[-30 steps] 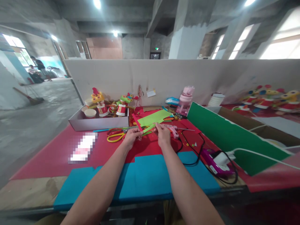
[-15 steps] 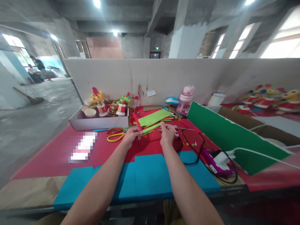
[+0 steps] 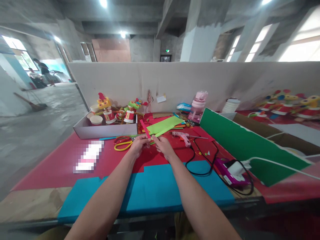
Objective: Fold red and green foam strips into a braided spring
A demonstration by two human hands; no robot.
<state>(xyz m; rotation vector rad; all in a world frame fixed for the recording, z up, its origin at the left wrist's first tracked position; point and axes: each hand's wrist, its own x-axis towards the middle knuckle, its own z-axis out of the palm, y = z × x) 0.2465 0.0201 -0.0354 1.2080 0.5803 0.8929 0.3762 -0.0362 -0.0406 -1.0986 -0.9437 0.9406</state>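
Observation:
My left hand (image 3: 140, 144) pinches the lower end of a pink paper strip (image 3: 145, 128), which points up and away to the left. Close beside it, my right hand (image 3: 163, 146) has its fingers closed at the joint where a narrow green paper strip meets the pink one; the fingers hide most of that green strip. Just beyond both hands lies a wide light green paper sheet (image 3: 167, 125). Scissors with yellow and red handles (image 3: 123, 145) rest left of my left hand. To the right of my right hand lies a pink glue gun (image 3: 183, 137).
A white box (image 3: 106, 132) at the back left holds paper cups and decorated cup figures. Blue paper (image 3: 160, 186) covers the front edge. On the right are a purple power strip (image 3: 231, 173) with cords and a green board (image 3: 245, 146). A pink bottle (image 3: 198, 106) stands behind.
My right hand has moved left, from the far end of the green strip to the joint beside my left hand. The glue gun is now uncovered. My left hand has barely moved.

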